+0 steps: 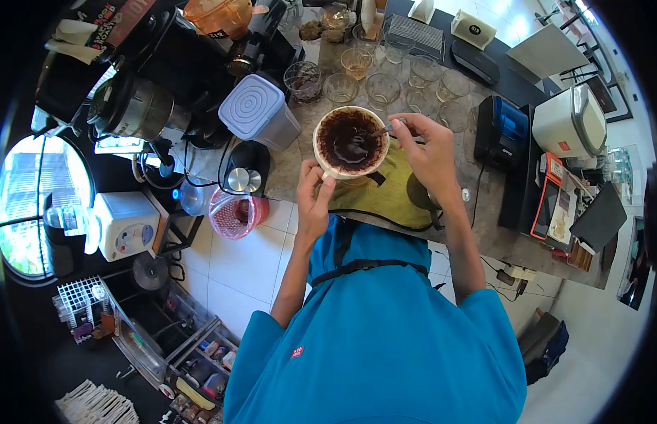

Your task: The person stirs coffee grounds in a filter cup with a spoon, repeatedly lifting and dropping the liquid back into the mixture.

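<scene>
A white paper-filter coffee dripper [350, 140] full of dark wet grounds stands on the stone counter [484, 233], above a yellow-green cloth [385, 194]. My left hand [313, 194] grips its lower left rim. My right hand [429, 152] holds a small metal spoon [383, 130] with its tip in the grounds at the dripper's right side.
Several empty glasses [383, 87] stand behind the dripper, with a grey lidded box [257, 109] and a grinder [134, 106] to the left. A black-and-blue device [503, 131] and a card terminal [547, 198] sit at the right. Below the counter is a pink bin [233, 212].
</scene>
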Demonstrator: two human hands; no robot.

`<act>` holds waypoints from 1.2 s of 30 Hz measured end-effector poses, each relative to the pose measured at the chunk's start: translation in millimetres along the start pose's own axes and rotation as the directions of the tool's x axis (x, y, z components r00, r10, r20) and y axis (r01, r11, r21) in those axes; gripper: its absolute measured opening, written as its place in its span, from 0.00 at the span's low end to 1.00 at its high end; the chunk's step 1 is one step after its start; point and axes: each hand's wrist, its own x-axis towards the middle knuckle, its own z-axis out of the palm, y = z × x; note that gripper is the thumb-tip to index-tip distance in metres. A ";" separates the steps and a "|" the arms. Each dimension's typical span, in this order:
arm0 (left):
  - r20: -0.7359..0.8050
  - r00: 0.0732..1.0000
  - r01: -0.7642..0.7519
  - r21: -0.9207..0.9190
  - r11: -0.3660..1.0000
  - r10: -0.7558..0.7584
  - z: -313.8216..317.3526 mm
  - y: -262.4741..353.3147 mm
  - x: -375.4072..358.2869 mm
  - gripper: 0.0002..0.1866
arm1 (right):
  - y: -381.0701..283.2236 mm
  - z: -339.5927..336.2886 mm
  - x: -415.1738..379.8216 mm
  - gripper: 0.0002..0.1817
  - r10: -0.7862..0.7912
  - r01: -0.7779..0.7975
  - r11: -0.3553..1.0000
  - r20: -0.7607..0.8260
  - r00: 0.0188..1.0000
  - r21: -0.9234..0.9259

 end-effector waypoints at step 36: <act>-0.031 0.997 0.059 -0.202 0.978 -0.067 -0.5 17.6 32.2 0.18 | -48.9 -26.6 23.9 0.12 -0.229 0.286 0.917 0.220 0.948 -0.278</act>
